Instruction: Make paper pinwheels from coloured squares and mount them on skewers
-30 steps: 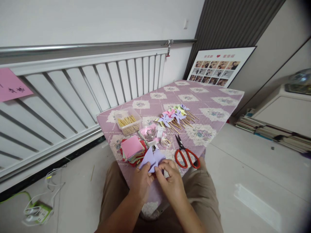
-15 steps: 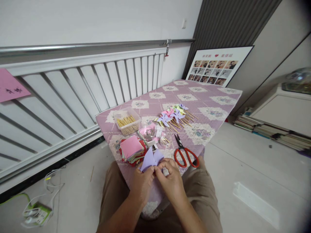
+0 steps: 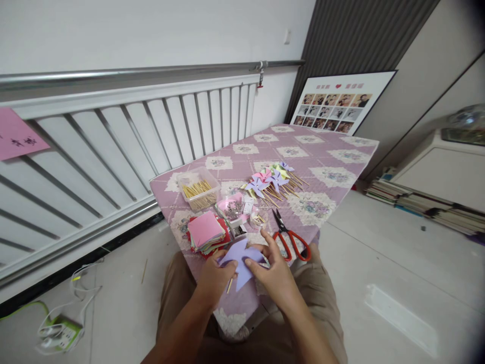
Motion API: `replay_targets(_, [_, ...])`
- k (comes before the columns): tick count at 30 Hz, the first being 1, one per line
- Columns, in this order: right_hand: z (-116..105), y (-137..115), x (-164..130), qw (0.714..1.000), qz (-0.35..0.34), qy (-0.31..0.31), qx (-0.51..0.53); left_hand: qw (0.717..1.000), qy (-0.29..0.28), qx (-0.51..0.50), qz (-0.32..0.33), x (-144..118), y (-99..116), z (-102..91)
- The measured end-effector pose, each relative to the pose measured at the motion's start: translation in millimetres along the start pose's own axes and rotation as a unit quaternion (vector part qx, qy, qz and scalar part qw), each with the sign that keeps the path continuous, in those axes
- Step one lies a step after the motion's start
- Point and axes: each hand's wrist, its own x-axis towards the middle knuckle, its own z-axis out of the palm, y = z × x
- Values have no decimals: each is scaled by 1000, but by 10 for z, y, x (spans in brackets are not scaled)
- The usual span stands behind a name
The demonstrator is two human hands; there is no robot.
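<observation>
One change: the purple paper (image 3: 241, 271) has spread into pinwheel blades since half a second ago; shaping seems well along.
Left hand (image 3: 215, 276): thumb and fingers grip the left blade, a thin stick (image 3: 229, 286) showing below.
Paper centre: between both thumb tips.
Right hand (image 3: 273, 269): pinching the right blade, one finger lifted near the scissors (image 3: 282, 230).

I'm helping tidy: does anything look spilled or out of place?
Yes: what looks like a thin stick lies on the floor left of the table, odd because similar sticks sit in the plastic box.
</observation>
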Motion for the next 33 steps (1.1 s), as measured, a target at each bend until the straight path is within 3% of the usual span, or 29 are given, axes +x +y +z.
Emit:
replay_targets(4, [-32, 13, 23, 993, 60, -51, 83, 986, -12, 167, 2, -21, 124, -23])
replay_targets(8, [-12, -1, 8, 989, 84, -81, 93, 985, -46, 161, 34, 11, 99, -59])
replay_targets(13, [27, -71, -13, 990, 102, -59, 75, 977, -61, 205, 16, 44, 41, -87])
replay_targets(17, [58, -111, -24, 984, 132, -37, 111, 994, -97, 53, -24, -21, 64, -18])
replay_targets(20, [80, -118, -30, 982, 136, -10, 127, 986, -148, -57, -47, -90, 84, 57])
replay_targets(22, [92, -116, -30, 983, 133, 4, 129, 985, -155, -63, -47, -124, 94, 97])
replay_targets(28, [127, -85, -40, 977, 143, 6, 159, 992, -104, -64, -44, -123, 102, 136])
replay_targets(33, [140, -44, -60, 968, 172, 8, 182, 989, -134, -48, -48, -77, 56, 87])
